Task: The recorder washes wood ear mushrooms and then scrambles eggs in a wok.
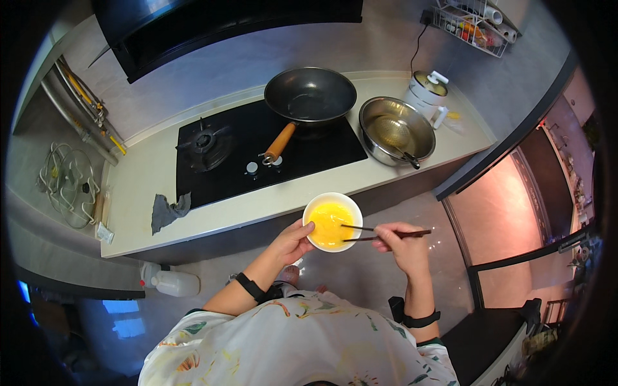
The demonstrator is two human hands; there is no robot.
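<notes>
My left hand (293, 241) grips a white bowl (358, 217) by its left side, with the thumb over the rim. Bright yellow beaten egg (328, 219) fills much of the bowl. In my right hand (401, 246) is a pair of dark chopsticks (413, 234); their tips are apart and dip into the egg. The bowl is held in front of the counter's edge, above the floor. Beyond it, a dark wok (311, 94) with a wooden handle (280, 143) rests on the right side of a black gas hob (227, 169).
Right of the hob stands a steel basin (420, 113) with a skimmer (393, 130) inside. Behind it is a white electric pot (425, 96). A grey cloth (169, 212) lies on the pale counter (130, 193). Pot lids (72, 183) hang at left. Plastic jugs (176, 283) sit on the floor.
</notes>
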